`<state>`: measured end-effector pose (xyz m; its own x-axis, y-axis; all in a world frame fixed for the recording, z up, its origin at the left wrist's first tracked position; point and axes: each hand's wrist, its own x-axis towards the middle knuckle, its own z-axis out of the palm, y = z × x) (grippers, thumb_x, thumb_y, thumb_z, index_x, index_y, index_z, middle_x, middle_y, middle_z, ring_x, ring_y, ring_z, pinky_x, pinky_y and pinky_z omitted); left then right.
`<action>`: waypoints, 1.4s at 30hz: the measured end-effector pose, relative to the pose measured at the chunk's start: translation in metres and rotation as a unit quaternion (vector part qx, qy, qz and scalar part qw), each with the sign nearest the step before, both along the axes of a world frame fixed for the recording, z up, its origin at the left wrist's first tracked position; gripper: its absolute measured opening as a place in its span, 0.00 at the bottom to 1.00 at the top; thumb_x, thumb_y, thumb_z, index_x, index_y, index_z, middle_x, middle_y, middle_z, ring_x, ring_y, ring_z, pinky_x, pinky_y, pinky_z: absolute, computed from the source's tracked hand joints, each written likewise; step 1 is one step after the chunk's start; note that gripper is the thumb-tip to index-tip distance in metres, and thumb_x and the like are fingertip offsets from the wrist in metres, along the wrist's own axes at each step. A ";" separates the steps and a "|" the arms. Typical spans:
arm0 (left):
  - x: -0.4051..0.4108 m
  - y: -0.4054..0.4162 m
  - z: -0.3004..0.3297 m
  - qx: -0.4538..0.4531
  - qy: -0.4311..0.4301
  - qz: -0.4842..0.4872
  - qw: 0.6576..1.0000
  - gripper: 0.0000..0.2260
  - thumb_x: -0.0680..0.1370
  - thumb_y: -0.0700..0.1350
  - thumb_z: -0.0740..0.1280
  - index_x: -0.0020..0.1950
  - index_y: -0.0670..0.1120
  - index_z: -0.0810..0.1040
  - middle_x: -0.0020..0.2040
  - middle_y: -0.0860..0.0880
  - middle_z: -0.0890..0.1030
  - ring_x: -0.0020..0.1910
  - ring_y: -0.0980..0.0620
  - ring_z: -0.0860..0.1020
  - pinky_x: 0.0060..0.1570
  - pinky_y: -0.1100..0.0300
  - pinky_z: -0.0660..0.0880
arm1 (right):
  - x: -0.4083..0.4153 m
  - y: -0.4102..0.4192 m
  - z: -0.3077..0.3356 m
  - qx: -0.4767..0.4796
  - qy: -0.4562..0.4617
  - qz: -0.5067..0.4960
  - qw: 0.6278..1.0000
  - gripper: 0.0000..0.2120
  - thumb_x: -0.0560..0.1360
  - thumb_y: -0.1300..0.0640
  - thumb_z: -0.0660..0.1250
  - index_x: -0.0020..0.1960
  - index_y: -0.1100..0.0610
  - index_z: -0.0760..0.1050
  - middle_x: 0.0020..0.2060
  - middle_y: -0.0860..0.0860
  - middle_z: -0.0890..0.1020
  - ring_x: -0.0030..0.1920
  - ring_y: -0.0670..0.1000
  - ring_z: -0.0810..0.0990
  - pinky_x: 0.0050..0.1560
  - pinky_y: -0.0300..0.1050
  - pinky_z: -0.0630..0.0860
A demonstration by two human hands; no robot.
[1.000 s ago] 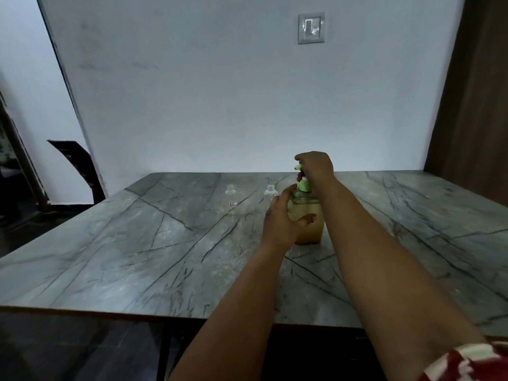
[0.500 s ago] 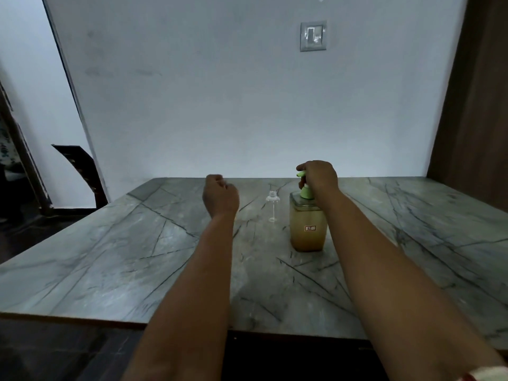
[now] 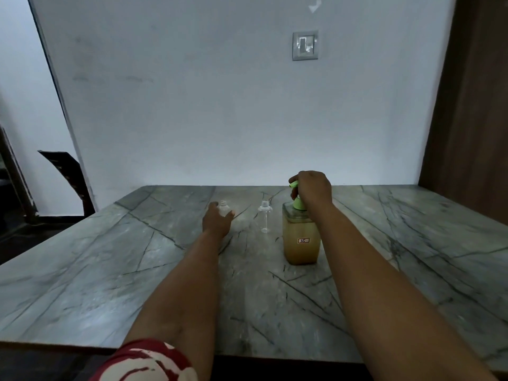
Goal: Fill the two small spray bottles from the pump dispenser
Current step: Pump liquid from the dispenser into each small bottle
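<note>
Right hand (image 3: 314, 188) grips pump dispenser (image 3: 301, 240) | label: 35

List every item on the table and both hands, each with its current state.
Pump dispenser: upright, mostly full of amber liquid, green pump on.
Right hand: curled round the pump head.
Left small spray bottle: upright, uncapped, looks empty.
Left hand: fingers closing round that bottle, grip not clearly complete.
Right small spray bottle: upright, uncapped, empty, untouched.
</note>
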<state>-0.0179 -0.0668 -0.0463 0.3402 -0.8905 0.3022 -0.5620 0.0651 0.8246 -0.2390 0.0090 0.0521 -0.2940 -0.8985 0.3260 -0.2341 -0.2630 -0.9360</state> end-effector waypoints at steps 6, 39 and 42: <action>-0.008 0.015 0.006 -0.076 0.023 -0.004 0.997 0.14 0.77 0.40 0.68 0.61 0.38 0.74 0.57 0.41 0.79 0.54 0.46 0.77 0.46 0.68 0.63 | 0.001 -0.001 -0.002 -0.017 -0.015 -0.007 1.000 0.15 0.75 0.60 0.53 0.48 0.59 0.78 0.33 0.55 0.80 0.33 0.51 0.78 0.42 0.44 0.73; -0.106 0.106 0.058 -0.136 0.009 -0.267 0.954 0.10 0.78 0.51 0.67 0.49 0.45 0.75 0.40 0.50 0.81 0.28 0.55 0.79 0.32 0.57 0.76 | -0.015 -0.005 0.044 0.301 0.153 0.188 0.922 0.14 0.80 0.51 0.58 0.44 0.61 0.74 0.36 0.55 0.76 0.35 0.53 0.72 0.38 0.44 0.70; -0.105 0.105 0.057 -0.152 0.000 -0.264 0.952 0.06 0.78 0.46 0.66 0.49 0.44 0.78 0.37 0.50 0.81 0.27 0.56 0.78 0.32 0.57 0.76 | -0.020 -0.004 0.041 0.342 0.119 0.230 0.903 0.15 0.78 0.53 0.58 0.36 0.60 0.71 0.34 0.56 0.76 0.34 0.54 0.72 0.37 0.43 0.69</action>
<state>-0.1224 0.0379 0.0103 -0.1314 -0.8084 0.5737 -0.3838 0.5751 0.7225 -0.2587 0.0053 0.0933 0.1669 -0.9230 -0.3467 -0.4633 0.2370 -0.8539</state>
